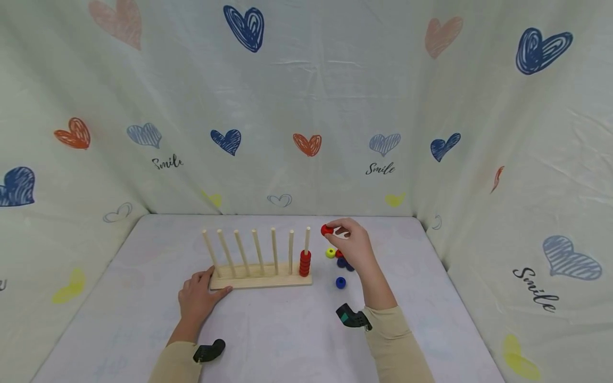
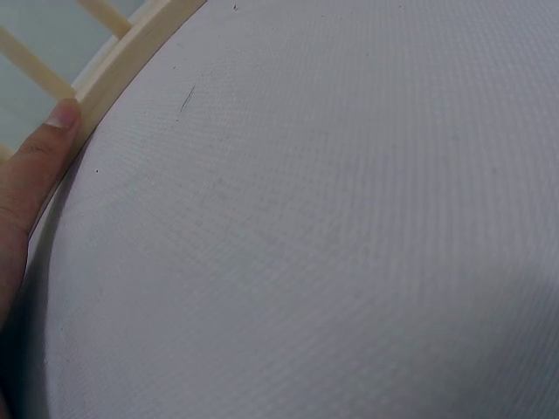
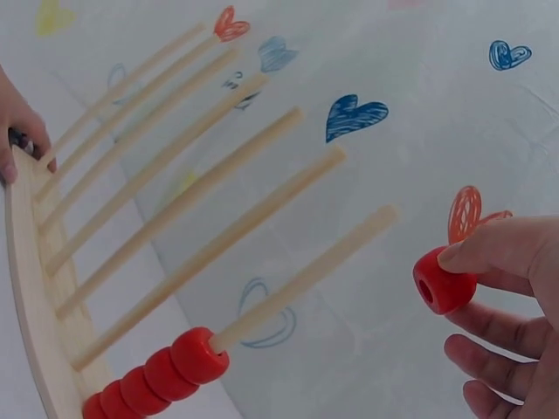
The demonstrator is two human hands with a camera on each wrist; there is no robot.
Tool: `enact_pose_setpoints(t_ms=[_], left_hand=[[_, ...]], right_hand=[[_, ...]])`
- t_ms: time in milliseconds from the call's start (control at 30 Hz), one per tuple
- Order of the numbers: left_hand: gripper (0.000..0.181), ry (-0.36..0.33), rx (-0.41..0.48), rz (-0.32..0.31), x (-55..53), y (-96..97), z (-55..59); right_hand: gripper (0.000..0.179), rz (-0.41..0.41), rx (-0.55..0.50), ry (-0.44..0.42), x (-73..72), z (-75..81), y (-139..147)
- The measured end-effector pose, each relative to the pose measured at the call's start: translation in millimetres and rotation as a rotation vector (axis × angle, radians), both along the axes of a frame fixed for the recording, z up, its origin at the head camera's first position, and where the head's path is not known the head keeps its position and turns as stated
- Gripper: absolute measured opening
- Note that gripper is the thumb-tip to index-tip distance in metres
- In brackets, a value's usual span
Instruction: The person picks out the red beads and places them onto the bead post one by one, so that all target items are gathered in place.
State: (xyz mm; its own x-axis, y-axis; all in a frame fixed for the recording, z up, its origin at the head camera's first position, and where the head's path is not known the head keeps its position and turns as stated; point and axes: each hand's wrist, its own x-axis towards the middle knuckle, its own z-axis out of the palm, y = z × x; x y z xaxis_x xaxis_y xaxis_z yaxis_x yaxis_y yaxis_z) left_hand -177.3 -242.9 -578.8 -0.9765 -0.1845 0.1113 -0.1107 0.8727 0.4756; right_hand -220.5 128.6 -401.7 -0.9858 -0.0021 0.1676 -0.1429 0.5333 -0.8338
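A wooden peg stand [image 1: 268, 283] with a row of several upright pegs is on the table. Red beads [image 1: 305, 264] are stacked on its rightmost peg. My left hand [image 1: 197, 295] grips the left end of the base, its thumb [image 2: 45, 153] along the front edge in the left wrist view. Between thumb and fingertips, my right hand [image 1: 354, 246] pinches a red bead [image 3: 444, 281]. That bead is in the air, just right of the rightmost peg's tip [image 3: 384, 216] and apart from it; its hole shows in the right wrist view.
Right of the stand lie loose beads: a yellow bead [image 1: 330, 253], a red bead [image 1: 339, 254] and dark blue beads [image 1: 341, 262], partly hidden by the right hand. Closer to me is a blue bead [image 1: 340, 282]. A curtain with printed hearts [image 1: 306, 181] surrounds the white-covered table [image 1: 287, 335].
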Motion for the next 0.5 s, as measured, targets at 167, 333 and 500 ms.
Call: enact_pose_setpoints(t_ms=[167, 333, 500], left_hand=[[0.088, -0.004, -0.002, -0.003, -0.1, -0.4, -0.2], [0.088, -0.008, -0.002, -0.005, 0.4, -0.6, 0.5], [0.089, -0.014, -0.003, -0.002, 0.1, -1.1, 0.0]], right_hand=[[0.022, 0.014, -0.011, 0.034, 0.3, 2.7, -4.5], [0.021, 0.026, -0.022, 0.078, 1.2, 3.1, -8.5], [0.019, 0.036, -0.037, 0.12, 0.9, 2.3, -12.1]])
